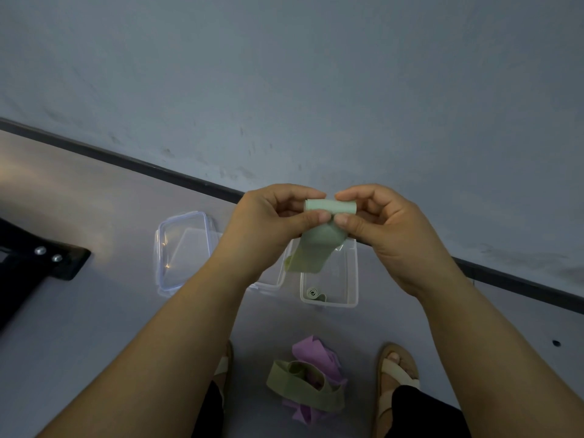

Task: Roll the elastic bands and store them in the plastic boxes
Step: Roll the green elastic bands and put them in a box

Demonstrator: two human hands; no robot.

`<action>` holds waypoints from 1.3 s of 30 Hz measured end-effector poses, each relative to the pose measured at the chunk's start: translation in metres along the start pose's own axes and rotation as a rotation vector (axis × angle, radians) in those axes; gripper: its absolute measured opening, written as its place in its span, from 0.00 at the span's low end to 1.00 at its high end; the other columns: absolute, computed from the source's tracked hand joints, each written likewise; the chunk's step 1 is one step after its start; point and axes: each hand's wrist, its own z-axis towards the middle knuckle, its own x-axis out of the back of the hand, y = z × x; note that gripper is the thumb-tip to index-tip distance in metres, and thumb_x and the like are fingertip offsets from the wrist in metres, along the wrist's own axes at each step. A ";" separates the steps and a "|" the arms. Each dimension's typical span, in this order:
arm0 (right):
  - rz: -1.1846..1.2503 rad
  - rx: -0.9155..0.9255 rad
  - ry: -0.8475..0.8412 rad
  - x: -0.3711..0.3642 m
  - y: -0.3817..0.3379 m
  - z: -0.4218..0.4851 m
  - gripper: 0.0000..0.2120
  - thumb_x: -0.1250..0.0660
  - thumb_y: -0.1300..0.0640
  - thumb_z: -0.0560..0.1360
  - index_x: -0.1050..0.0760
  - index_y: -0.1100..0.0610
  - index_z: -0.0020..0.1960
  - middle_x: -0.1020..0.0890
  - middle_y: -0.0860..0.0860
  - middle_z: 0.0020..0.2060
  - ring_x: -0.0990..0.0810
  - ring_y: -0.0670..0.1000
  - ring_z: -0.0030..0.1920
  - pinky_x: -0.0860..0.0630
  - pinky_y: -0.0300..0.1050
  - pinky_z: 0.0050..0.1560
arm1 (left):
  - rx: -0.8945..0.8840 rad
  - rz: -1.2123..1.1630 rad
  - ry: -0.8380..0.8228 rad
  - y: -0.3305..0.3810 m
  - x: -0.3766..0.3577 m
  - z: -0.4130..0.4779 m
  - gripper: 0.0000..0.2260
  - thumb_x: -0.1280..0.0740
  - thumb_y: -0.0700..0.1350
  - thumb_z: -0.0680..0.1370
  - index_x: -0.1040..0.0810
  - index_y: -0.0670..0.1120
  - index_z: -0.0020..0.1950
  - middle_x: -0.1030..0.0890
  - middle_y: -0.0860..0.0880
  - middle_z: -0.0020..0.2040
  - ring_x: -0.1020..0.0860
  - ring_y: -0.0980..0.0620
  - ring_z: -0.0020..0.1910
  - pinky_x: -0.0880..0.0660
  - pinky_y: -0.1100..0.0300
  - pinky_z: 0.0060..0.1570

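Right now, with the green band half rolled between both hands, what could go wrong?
The green band is held only by fingertip pinches of the left hand and right hand; a slip could let the coil spring open.
Its unrolled tail hangs free over the open box and may twist, rolling up crooked.
The rolled band already in that box seems to have a loose end; this one might unwind likewise.

Above the open box [328, 302], the hanging green band [311, 252] partly covers its mouth. A second clear box [177, 248] stands left of it and the wall [316, 90] rises behind. Bare floor [268, 320] lies in front, up to the band pile [300, 385].
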 end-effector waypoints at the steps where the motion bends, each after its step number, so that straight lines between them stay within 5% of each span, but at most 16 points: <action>1: 0.010 -0.013 -0.001 0.000 0.000 0.000 0.09 0.30 0.59 0.68 0.22 0.49 0.46 0.17 0.48 0.43 0.18 0.45 0.45 0.21 0.39 0.46 | -0.006 -0.010 0.004 0.000 0.000 0.000 0.09 0.28 0.35 0.69 0.19 0.46 0.46 0.17 0.49 0.41 0.18 0.57 0.40 0.21 0.65 0.43; 5: -0.003 -0.061 0.036 -0.002 -0.001 0.000 0.09 0.32 0.50 0.66 0.22 0.49 0.46 0.17 0.46 0.41 0.18 0.44 0.43 0.20 0.41 0.47 | -0.031 -0.008 0.011 -0.002 0.000 0.001 0.11 0.27 0.33 0.68 0.19 0.48 0.44 0.17 0.52 0.40 0.19 0.58 0.41 0.23 0.67 0.43; 9: -0.032 -0.066 0.047 -0.001 -0.001 0.002 0.03 0.33 0.56 0.73 0.22 0.52 0.45 0.16 0.43 0.37 0.18 0.42 0.39 0.20 0.37 0.41 | -0.037 -0.014 -0.005 -0.003 -0.001 0.001 0.12 0.28 0.32 0.68 0.19 0.48 0.43 0.17 0.54 0.40 0.18 0.58 0.41 0.23 0.67 0.43; 14: 0.004 -0.062 0.060 0.001 -0.001 0.001 0.04 0.31 0.56 0.69 0.21 0.50 0.44 0.17 0.44 0.37 0.18 0.44 0.40 0.19 0.41 0.45 | -0.036 -0.012 -0.013 -0.002 -0.002 0.000 0.14 0.28 0.32 0.68 0.20 0.49 0.46 0.17 0.51 0.42 0.19 0.57 0.43 0.22 0.65 0.45; 20: 0.037 -0.040 0.079 0.002 0.000 0.000 0.07 0.31 0.63 0.71 0.22 0.51 0.45 0.17 0.45 0.39 0.17 0.44 0.41 0.20 0.38 0.44 | 0.099 -0.026 0.005 -0.002 -0.002 0.000 0.13 0.27 0.46 0.67 0.20 0.48 0.51 0.17 0.44 0.46 0.18 0.49 0.47 0.20 0.53 0.52; 25: 0.023 -0.016 0.082 -0.001 -0.002 0.000 0.09 0.30 0.63 0.69 0.22 0.50 0.43 0.17 0.46 0.41 0.18 0.45 0.43 0.20 0.40 0.47 | 0.108 -0.068 -0.025 -0.003 0.001 0.001 0.11 0.29 0.44 0.69 0.19 0.43 0.49 0.16 0.45 0.44 0.18 0.50 0.45 0.21 0.53 0.52; 28: -0.067 -0.012 -0.032 0.003 -0.008 -0.004 0.10 0.27 0.56 0.64 0.23 0.48 0.44 0.17 0.46 0.42 0.18 0.46 0.45 0.20 0.43 0.49 | 0.143 -0.131 -0.135 -0.003 0.009 0.003 0.13 0.30 0.45 0.67 0.19 0.43 0.49 0.16 0.46 0.43 0.18 0.50 0.45 0.21 0.56 0.52; 31: -0.218 -0.071 -0.249 0.010 -0.016 -0.009 0.22 0.26 0.49 0.59 0.24 0.42 0.52 0.18 0.47 0.44 0.19 0.50 0.43 0.20 0.48 0.49 | 0.232 -0.167 -0.297 -0.001 0.022 0.003 0.12 0.30 0.44 0.68 0.19 0.41 0.50 0.17 0.44 0.46 0.19 0.51 0.46 0.21 0.59 0.50; 35: -0.390 -0.029 -0.491 0.010 -0.025 -0.016 0.32 0.25 0.53 0.62 0.31 0.38 0.63 0.24 0.30 0.50 0.23 0.42 0.44 0.22 0.42 0.46 | 0.324 -0.145 -0.485 -0.001 0.027 0.000 0.07 0.32 0.41 0.69 0.17 0.43 0.44 0.16 0.46 0.42 0.18 0.51 0.41 0.22 0.62 0.41; 39: -0.488 0.008 -0.582 0.006 -0.027 -0.019 0.34 0.23 0.55 0.63 0.32 0.38 0.64 0.29 0.32 0.60 0.25 0.45 0.50 0.23 0.41 0.45 | 0.384 -0.143 -0.610 -0.002 0.023 -0.002 0.06 0.32 0.39 0.69 0.16 0.44 0.40 0.16 0.48 0.39 0.18 0.53 0.38 0.22 0.63 0.40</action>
